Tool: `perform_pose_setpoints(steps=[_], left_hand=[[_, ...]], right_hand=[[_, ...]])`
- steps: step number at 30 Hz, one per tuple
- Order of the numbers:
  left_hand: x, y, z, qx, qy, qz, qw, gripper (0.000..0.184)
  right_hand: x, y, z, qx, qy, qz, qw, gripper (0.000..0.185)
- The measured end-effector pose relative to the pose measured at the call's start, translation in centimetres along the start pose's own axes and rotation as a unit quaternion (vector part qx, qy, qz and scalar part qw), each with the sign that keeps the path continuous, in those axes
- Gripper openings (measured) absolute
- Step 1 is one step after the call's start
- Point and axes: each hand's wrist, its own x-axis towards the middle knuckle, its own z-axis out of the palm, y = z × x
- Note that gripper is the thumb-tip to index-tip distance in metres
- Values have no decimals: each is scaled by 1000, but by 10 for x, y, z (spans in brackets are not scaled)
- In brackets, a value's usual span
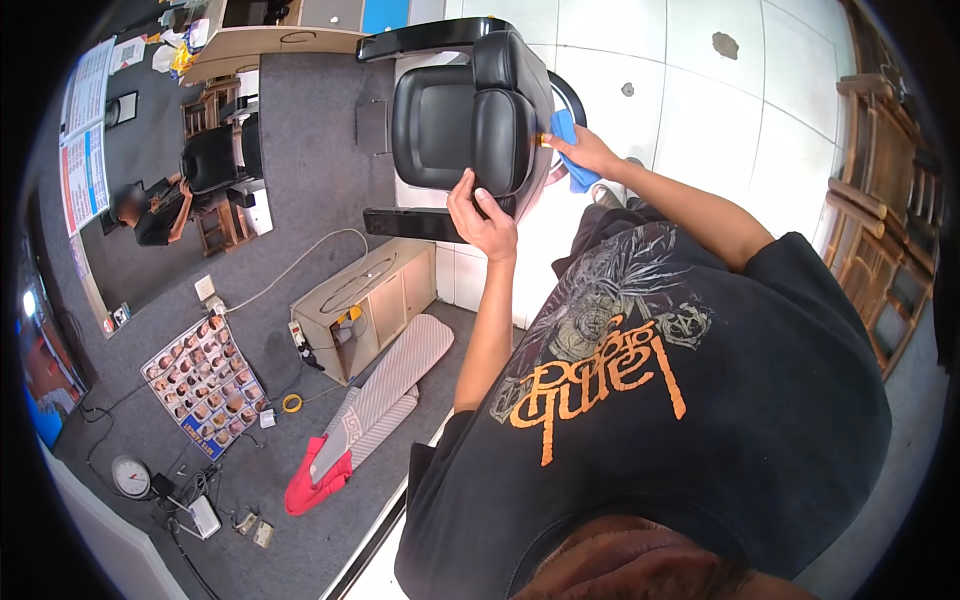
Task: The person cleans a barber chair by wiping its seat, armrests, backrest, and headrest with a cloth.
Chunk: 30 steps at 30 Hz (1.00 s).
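One black chair faces the mirror, blue cloth crosswise behind.

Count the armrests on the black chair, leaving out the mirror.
2: the upper armrest and the lower armrest of the black chair, as pictured, the lower one nearer the left hand.

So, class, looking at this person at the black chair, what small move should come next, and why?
Probably a short wipe along the rear of the black chair: the right hand holds the blue cloth close behind the backrest, and the left hand, at the backrest's near side, seems placed to steady it.
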Motion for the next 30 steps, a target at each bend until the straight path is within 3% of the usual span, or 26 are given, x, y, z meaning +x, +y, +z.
perform_pose_setpoints(steps=[3,7,9,12,15,19,22,25,26,27,30], left_hand=[[0,1,0,1,1,1,1000,24],[-1,1,-1,1,6,4,1000,24],[0,0,1,-1,6,5,1000,24],[-1,1,0,-3,5,2,1000,24],[0,0,-1,1,-1,2,1000,24],[1,1,-2,46,-6,18,999,30],[7,4,-2,44,-21,13,999,46],[9,8,-3,22,-68,-9,997,67],[10,8,-4,16,-88,-17,996,75],[8,3,-2,-3,-93,-26,995,88],[15,13,-6,20,-121,-5,992,91]], right_hand=[[-12,-14,-3,-16,-4,-5,1000,79],[11,-5,-7,80,-52,121,988,67],[-15,-41,-9,48,-43,133,989,68],[-9,-10,-3,45,-41,49,997,78],[-17,-16,-13,81,-42,115,989,74],[-20,-21,-35,108,103,91,985,67],[-9,-55,-45,67,198,-17,978,76],[32,-77,-35,23,209,-59,976,81],[30,-97,-28,10,155,-40,987,79],[22,-117,-15,-27,146,-81,986,76],[1,-119,5,-92,175,-185,963,69]])
